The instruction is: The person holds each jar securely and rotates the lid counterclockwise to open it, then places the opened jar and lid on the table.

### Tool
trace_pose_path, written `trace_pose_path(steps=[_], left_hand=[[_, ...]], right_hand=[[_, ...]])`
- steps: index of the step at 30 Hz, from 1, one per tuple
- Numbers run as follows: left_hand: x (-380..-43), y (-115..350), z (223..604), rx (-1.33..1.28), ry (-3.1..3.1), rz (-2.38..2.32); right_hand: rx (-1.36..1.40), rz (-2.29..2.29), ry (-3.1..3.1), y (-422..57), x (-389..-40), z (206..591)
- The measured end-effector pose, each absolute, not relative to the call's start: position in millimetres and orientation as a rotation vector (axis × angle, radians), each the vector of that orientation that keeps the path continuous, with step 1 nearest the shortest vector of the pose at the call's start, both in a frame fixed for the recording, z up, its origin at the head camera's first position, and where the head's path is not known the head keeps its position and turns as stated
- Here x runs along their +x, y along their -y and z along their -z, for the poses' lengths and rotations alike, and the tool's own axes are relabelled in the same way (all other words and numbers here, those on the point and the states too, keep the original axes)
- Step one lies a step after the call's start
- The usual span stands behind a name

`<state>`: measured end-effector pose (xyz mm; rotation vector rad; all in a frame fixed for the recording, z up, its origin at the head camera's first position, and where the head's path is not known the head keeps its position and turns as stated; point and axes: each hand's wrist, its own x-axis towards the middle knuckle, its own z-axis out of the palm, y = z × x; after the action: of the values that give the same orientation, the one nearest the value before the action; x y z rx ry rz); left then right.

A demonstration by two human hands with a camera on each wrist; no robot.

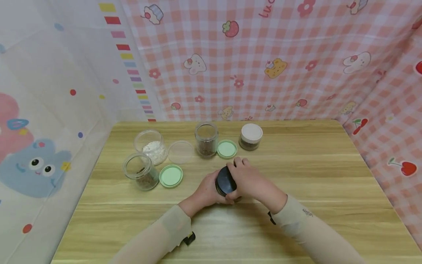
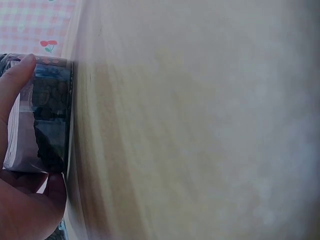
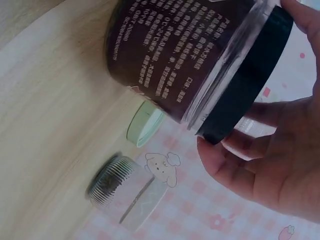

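A jar with a black lid (image 1: 224,179) stands on the table between my two hands. My left hand (image 1: 208,189) grips the jar's body from the left, with thumb and fingers round its side in the left wrist view. My right hand (image 1: 248,179) holds the lid from above, fingers curled over its edge. Seen from the right wrist, the jar (image 3: 170,55) has a dark brown label with pale printing. A clear band of its neck shows just under the black lid (image 3: 250,80).
Toward the back stand a ribbed glass jar (image 1: 206,141), a green lid (image 1: 227,149) and a white-lidded jar (image 1: 251,136). On the left are a jar of white bits (image 1: 155,151), a clear lid (image 1: 181,152), a jar with brown contents (image 1: 145,178) and another green lid (image 1: 171,176).
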<state>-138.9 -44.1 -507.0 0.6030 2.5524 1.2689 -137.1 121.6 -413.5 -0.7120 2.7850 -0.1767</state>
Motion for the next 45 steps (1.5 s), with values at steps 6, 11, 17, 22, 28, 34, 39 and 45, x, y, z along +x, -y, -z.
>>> trace_pose_path(steps=[6, 11, 17, 22, 28, 34, 39, 45], left_hand=[[-138.1, 43.6, 506.0, 0.629, -2.583, -1.235], [-138.1, 45.4, 503.5, 0.607, -2.579, -1.252], [-136.8, 45.6, 501.8, 0.592, -2.564, -1.261], [-136.9, 45.7, 503.6, 0.592, -2.567, -1.254], [-136.6, 45.2, 504.3, 0.597, -2.558, -1.251], [-136.0, 44.2, 504.6, 0.609, -2.566, -1.241], [-136.9, 44.3, 505.8, 0.593, -2.567, -1.271], [-135.6, 44.1, 504.8, 0.613, -2.564, -1.229]], right_hand=[[-0.935, 0.245, -2.719, -126.6, -139.8, 411.7], [-0.746, 0.245, -2.750, -124.7, -137.4, 412.0], [-0.807, 0.201, -2.755, -122.5, -137.2, 414.9], [-0.786, 0.204, -2.738, -122.5, -136.1, 413.7], [-0.803, 0.206, -2.762, -122.0, -133.8, 413.4], [-0.902, 0.233, -2.707, -126.0, -134.4, 411.9], [-0.799, 0.199, -2.729, -125.0, -135.3, 412.2], [-0.977, 0.195, -2.670, -126.9, -137.5, 408.5]])
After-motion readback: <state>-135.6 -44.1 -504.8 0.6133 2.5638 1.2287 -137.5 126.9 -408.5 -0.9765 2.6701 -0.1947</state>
